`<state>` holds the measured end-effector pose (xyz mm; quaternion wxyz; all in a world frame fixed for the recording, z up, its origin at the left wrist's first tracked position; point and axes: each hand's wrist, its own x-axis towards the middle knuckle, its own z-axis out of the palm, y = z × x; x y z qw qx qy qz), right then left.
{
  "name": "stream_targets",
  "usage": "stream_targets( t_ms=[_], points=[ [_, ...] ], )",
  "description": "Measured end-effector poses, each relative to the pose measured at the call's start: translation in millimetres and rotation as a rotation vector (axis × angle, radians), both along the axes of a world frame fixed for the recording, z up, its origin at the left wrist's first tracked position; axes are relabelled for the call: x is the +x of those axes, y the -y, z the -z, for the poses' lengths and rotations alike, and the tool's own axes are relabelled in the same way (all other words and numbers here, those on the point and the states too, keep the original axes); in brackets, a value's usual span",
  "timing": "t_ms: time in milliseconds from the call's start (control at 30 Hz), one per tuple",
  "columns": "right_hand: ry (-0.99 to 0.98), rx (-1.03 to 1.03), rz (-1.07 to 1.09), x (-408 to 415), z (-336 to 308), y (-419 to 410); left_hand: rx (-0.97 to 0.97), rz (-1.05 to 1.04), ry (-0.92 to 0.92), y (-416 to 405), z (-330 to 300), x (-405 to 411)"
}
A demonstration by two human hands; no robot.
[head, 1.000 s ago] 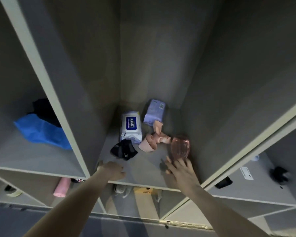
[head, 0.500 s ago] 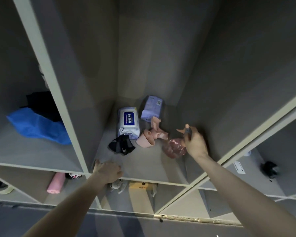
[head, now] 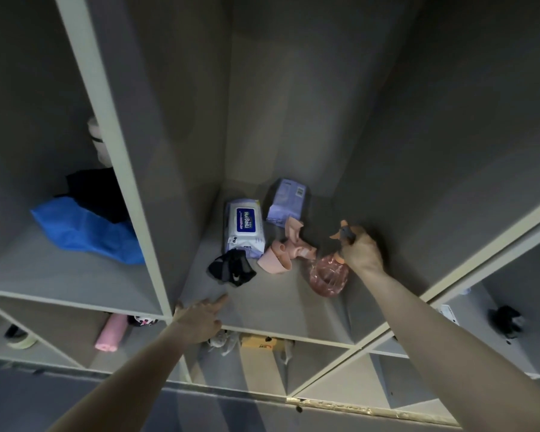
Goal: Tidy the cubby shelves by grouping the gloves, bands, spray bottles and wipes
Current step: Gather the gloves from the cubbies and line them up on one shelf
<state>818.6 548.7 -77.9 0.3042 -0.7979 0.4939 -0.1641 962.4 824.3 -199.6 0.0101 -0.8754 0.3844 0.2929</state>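
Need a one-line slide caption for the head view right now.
Right hand grips the pink spray bottle by its trigger head inside the middle cubby; left hand rests on the shelf edge.

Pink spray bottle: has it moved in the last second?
Yes. The spray bottle, in the right hand, has been lifted by its trigger head and hangs tilted, slightly nearer the wipes pack than before.
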Motion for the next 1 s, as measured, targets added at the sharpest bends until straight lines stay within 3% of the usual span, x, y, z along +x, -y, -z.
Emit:
stream_targets(
  t_ms=[100, 333, 500, 600, 867, 1000],
  points=[
    [-0.036, -0.003, -0.031, 0, 0, -2, 0.011, -0.007, -0.002, 2, -4, -2],
    [-0.238, -0.377, -0.135, 5, -7, -28, 0.022, -0.008, -0.031, 4, -14, 0],
    [-0.279, -0.343, -0.339, 8, -8, -55, 0.06, 0.034, -0.053, 5, -20, -3],
    [-0.304, -0.202, -0.457, 5, -7, -70, 0.068, 0.09, -0.162, 2, -34, -1],
    [-0.328, -0.034, -0.611, -16, 23, -119, -0.391, -0.162, -0.288, -19, -79, 13],
    [-0.268, 0.029, -0.649, -22, 31, -133, -0.635, -0.429, -0.424, -26, -92, 19]
  ],
)
